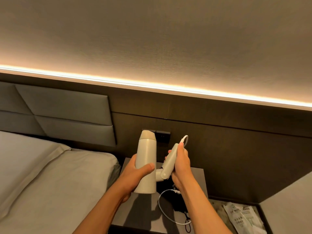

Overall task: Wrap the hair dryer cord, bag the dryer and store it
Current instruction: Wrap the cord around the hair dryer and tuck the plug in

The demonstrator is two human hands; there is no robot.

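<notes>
I hold a cream hair dryer (146,159) upright above the nightstand. My left hand (135,173) grips its barrel from the left. My right hand (181,164) is closed around the folding handle (170,160), which is angled up beside the barrel. The white cord (161,206) leaves the handle's tip in a small loop above my right thumb, and a longer loop lies on the nightstand (145,215) below my wrists. A black drawstring bag (179,205) lies under the cord on the nightstand, partly hidden by my right forearm.
A bed with a grey pillow (59,166) lies to the left under a padded headboard (67,115). A dark wall socket panel (163,136) sits behind the dryer. Plastic-wrapped packets (243,217) lie in a lower tray at right.
</notes>
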